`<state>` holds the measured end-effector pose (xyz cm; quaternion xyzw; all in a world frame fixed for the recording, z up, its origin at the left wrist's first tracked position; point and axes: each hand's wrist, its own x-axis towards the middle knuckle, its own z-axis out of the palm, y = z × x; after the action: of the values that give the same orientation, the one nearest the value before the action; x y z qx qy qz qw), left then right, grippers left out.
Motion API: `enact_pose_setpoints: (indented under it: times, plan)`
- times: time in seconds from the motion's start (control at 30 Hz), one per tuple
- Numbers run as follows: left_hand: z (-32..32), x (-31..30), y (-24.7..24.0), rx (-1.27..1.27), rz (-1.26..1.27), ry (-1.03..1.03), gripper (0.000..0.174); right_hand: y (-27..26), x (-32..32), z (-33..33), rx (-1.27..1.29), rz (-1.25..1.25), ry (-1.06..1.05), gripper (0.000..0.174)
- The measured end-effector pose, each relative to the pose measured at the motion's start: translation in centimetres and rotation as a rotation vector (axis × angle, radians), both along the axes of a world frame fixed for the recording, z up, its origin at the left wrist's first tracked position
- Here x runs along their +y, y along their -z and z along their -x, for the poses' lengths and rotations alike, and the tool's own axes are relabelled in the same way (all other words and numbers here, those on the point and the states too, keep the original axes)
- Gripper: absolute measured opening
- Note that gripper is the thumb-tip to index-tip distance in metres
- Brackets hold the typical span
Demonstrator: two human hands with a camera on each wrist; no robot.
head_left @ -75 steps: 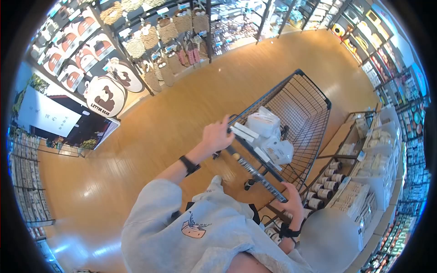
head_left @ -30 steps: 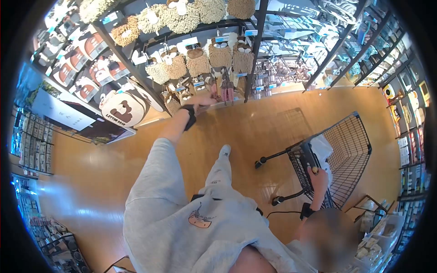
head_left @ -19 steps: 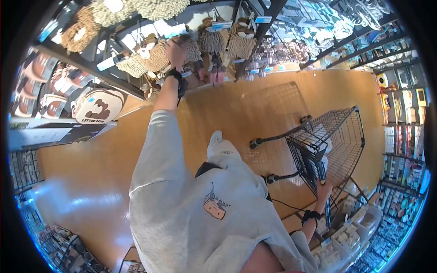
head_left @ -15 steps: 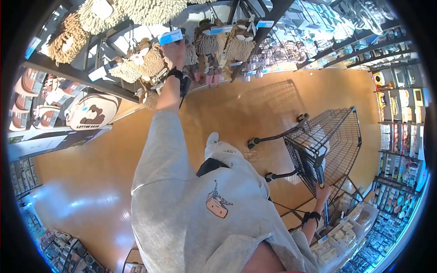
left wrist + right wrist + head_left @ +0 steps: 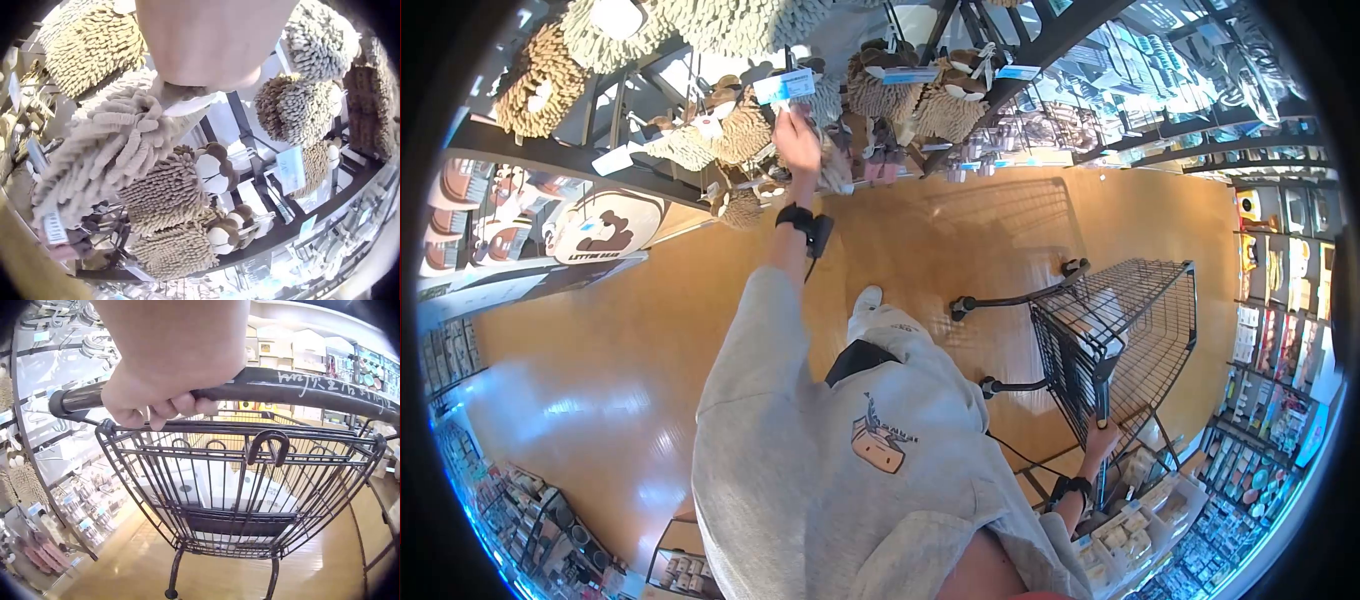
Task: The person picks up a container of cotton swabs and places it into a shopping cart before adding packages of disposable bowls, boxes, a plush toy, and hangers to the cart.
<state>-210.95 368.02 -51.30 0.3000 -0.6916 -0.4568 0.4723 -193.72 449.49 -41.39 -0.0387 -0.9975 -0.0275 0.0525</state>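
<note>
My left hand [image 5: 798, 145] is raised at the hanging rack and pinches a grey-brown chenille hand towel [image 5: 112, 153] by its top. In the left wrist view the towel hangs down from the fingers, its shaggy loops sagging to the lower left; a white tag [image 5: 55, 226] shows at its bottom end. Similar towels with white-and-brown animal heads [image 5: 215, 175] hang on hooks around it. Lower right, my right hand [image 5: 178, 378] grips the dark handle bar [image 5: 325, 390] of a black wire shopping cart [image 5: 1135, 320], fingers wrapped over the bar.
White bags and boxes [image 5: 234, 484] lie in the cart. A blue-and-white price tag [image 5: 785, 87] sticks out right by the left hand. Round bear mats [image 5: 610, 228] stand at the left end of the rack. A low display [image 5: 1150, 525] of packaged goods is beside the cart.
My left hand has left the cart handle, reached up among the hanging towels, and now draws back slightly with one in its fingers. The cart sits farther right, my right hand still on it.
</note>
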Motion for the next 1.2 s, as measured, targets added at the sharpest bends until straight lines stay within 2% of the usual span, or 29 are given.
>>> enact_pose_setpoints:
  times: [0.07, 0.13, 0.17, 0.2, 0.27, 0.33, 0.37, 0.4, 0.47, 0.5, 0.53, 0.6, 0.67, 0.7, 0.77, 0.8, 0.87, 0.93, 0.97, 1.0, 1.07, 1.2]
  plan:
    - [-1.7, 0.8, 0.8, 0.031, 0.018, -0.008, 0.023, -0.2, -0.4, 0.8, -0.020, 0.027, 0.031, 0.030]
    - [-3.3, 1.5, 2.3, 0.370, -0.543, 0.155, 0.026, -0.9, -2.1, 1.6, -0.038, 0.048, 0.069, 0.032]
    - [-4.0, 1.6, 3.7, 0.518, -0.569, 0.225, 0.029, -1.1, -2.9, 2.0, -0.043, 0.049, 0.095, 0.032]
    - [-5.6, 2.7, 2.5, 0.661, -0.767, 0.380, 0.030, -1.0, -3.0, 2.4, -0.047, 0.051, 0.120, 0.032]
    - [-8.6, 5.1, -1.0, 0.760, -1.091, 0.664, 0.029, -0.4, -2.3, 3.1, -0.032, 0.017, 0.095, 0.030]
    - [-10.4, 7.5, -3.7, 0.480, -1.071, 0.726, 0.028, -0.5, -3.2, 3.9, -0.030, 0.054, 0.129, 0.029]
    - [-10.8, 9.2, -5.5, 0.477, -1.078, 0.827, 0.027, -0.7, -3.8, 4.1, -0.006, 0.053, 0.141, 0.028]
    - [-10.9, 9.9, -6.2, 0.574, -1.176, 1.026, 0.028, -0.7, -4.2, 4.2, 0.000, 0.071, 0.143, 0.028]
    - [-10.9, 13.0, -9.0, 0.776, -1.397, 1.087, 0.028, -0.9, -4.4, 4.6, 0.026, 0.020, 0.116, 0.027]
    - [-11.4, 14.8, -13.1, 0.799, -1.322, 1.300, 0.029, -1.0, -4.4, 4.8, 0.042, 0.047, 0.074, 0.028]
    - [-11.8, 15.8, -14.4, 0.901, -1.293, 1.157, 0.031, -1.0, -4.4, 4.9, 0.045, 0.067, 0.078, 0.028]
    - [-11.7, 17.4, -15.3, 0.824, -1.137, 1.017, 0.052, -1.0, -4.2, 5.2, 0.044, 0.056, 0.057, 0.028]
    - [-12.7, 21.6, -14.9, 0.679, -1.350, 0.771, 0.078, -1.4, -4.2, 5.3, 0.029, 0.071, 0.071, 0.030]
    - [-12.2, 24.1, -12.4, 0.537, -1.322, 0.838, 0.094, -2.2, -4.8, 5.1, -0.006, 0.059, 0.075, 0.031]
    - [-14.6, 31.7, -7.3, 0.455, -1.411, 0.949, 0.071, -2.5, -4.8, 5.1, -0.024, 0.080, 0.081, 0.033]
    - [-15.3, 35.5, -4.3, 0.228, -1.060, 1.127, 0.057, -2.1, -4.5, 4.9, -0.017, 0.105, 0.079, 0.034]
    - [-15.8, 42.3, -0.5, -0.014, -0.753, 1.301, 0.046, -1.8, -3.9, 4.8, -0.021, 0.140, 0.034, 0.033]
    - [-12.0, 47.5, -2.7, -0.368, -1.395, 1.083, 0.035, -1.8, -3.5, 4.9, -0.011, 0.219, -0.001, 0.033]
    - [-11.4, 49.0, -4.4, -0.352, -1.450, 1.031, 0.039, -1.7, -3.1, 4.7, -0.016, 0.206, 0.028, 0.033]
    - [-11.0, 49.8, -6.0, -0.366, -1.459, 1.039, 0.039, -1.7, -3.1, 4.8, -0.014, 0.204, -0.007, 0.033]
    - [-10.7, 50.1, -9.0, -0.139, -1.254, 1.183, 0.038, -1.8, -2.7, 4.7, -0.014, 0.221, -0.061, 0.032]
    - [-11.7, 50.0, -12.5, -0.116, -1.034, 1.081, 0.036, -2.6, -2.8, 4.6, -0.076, 0.231, -0.043, 0.031]
